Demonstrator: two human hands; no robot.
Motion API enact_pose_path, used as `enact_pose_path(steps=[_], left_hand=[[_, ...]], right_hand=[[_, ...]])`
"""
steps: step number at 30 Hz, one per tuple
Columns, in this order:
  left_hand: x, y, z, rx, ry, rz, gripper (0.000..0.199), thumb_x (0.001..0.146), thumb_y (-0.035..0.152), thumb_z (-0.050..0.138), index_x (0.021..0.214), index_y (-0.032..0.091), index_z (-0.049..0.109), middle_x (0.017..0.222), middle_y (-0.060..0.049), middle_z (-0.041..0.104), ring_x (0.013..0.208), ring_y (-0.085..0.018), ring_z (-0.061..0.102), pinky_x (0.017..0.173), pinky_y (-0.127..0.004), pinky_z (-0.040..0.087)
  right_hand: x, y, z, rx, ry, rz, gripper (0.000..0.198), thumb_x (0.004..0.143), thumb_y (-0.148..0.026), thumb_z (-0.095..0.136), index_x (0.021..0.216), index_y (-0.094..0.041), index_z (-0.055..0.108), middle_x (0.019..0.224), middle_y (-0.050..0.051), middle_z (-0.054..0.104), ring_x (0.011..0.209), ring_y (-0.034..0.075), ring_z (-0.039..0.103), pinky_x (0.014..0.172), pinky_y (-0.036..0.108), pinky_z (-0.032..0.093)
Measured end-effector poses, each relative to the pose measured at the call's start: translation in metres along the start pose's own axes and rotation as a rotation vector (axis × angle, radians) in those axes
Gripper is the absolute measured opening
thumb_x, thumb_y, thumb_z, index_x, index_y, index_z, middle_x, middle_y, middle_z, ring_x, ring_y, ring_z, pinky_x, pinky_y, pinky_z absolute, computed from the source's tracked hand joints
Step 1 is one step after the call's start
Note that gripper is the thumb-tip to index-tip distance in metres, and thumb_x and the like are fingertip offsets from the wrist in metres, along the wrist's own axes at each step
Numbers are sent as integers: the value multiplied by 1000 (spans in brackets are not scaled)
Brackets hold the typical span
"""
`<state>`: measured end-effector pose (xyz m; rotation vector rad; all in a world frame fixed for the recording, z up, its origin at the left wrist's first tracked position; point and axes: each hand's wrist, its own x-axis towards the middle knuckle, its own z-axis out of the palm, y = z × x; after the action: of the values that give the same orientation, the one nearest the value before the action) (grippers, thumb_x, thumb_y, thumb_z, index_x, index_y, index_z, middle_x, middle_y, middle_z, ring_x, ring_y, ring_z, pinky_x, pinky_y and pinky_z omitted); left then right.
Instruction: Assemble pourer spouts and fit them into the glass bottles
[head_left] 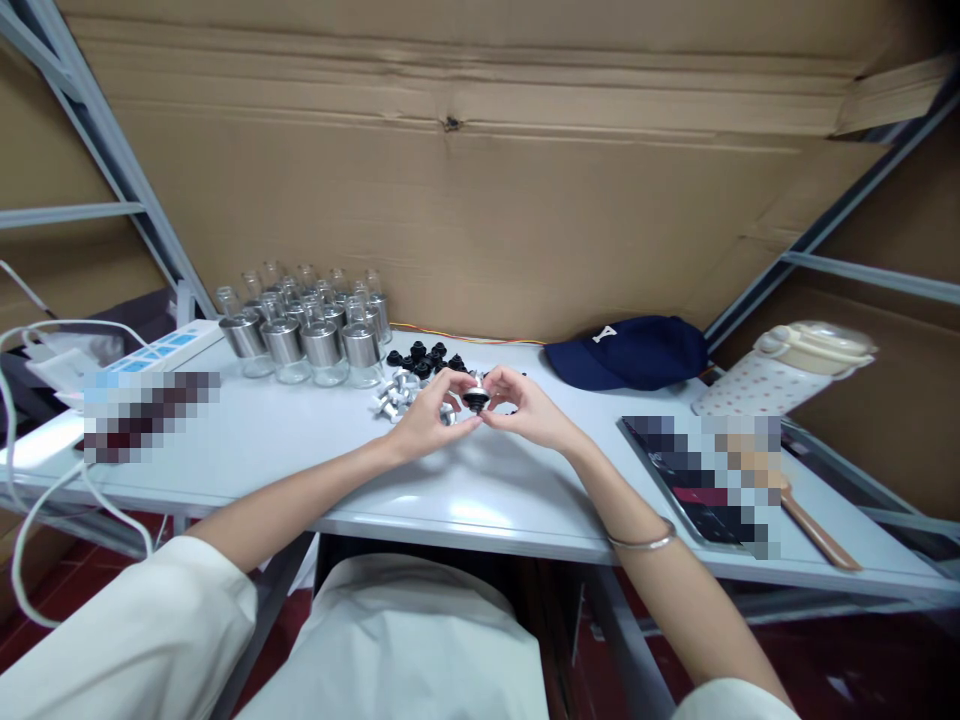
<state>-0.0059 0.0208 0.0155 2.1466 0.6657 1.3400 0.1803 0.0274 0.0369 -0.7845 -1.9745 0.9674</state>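
Between the fingertips of both hands is a small bottle stopper [475,401], with a silvery upper part and a black ribbed lower part. My left hand [427,422] pinches it from the left, fingers curled. From the other side my right hand [531,410] grips it with thumb and fingers. Just beyond the left hand lies a loose pile of silvery pourer parts [390,396], partly hidden by that hand. Behind them sits a cluster of black ribbed plugs [420,358]. Several glass bottles with metal sleeves [322,342] stand in rows to the left.
A navy cap [637,352] rests at the back right, near a spotted tumbler [780,370]. A dark flat object [675,480], partly blurred out, and a wooden-handled item [817,525] lie at right. A power strip [161,350] with white cables is at left. Cardboard [480,220] walls the back.
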Motion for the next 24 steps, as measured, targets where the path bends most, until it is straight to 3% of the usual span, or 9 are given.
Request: enact_pose_path(steps=[5,10,16,19,24], left_hand=[[0,0,-1,43,-14,41,28,78,26,68,103,20,57,98,-4,53,91,-15,54,73,-26,51],[-1,2,-1,50,-75,68,24,80,25,67,103,21,62,95,-4,50,89,-14,55,77,-28,53],[-1,1,-1,64,-150,80,27,81,23,65,107,22,61,102,-4,53,82,-12,56,75,-27,53],[-1,1,-1,69,-149,92,30,81,21,65,110,23,60,103,-4,55,88,-13,56,78,-28,53],[0,3,-3,160,-92,17,30,82,18,63,112,23,61,102,-5,52,95,-16,55,83,-31,51]], right_hand=[[2,-2,-7,-20,6,41,13,72,-24,60,82,-18,55,81,1,58,75,13,56,70,28,46],[3,-4,-15,-37,104,114,25,79,-41,56,77,-16,58,69,1,58,63,12,52,63,27,42],[3,0,-10,-27,35,92,26,80,-41,57,73,-16,60,65,0,58,61,12,51,61,25,41],[3,-1,-11,-72,37,78,29,82,-41,54,71,-16,60,65,1,59,62,13,53,63,26,42],[4,4,-32,-392,237,77,25,87,-31,47,87,-16,67,80,6,68,75,18,61,70,29,45]])
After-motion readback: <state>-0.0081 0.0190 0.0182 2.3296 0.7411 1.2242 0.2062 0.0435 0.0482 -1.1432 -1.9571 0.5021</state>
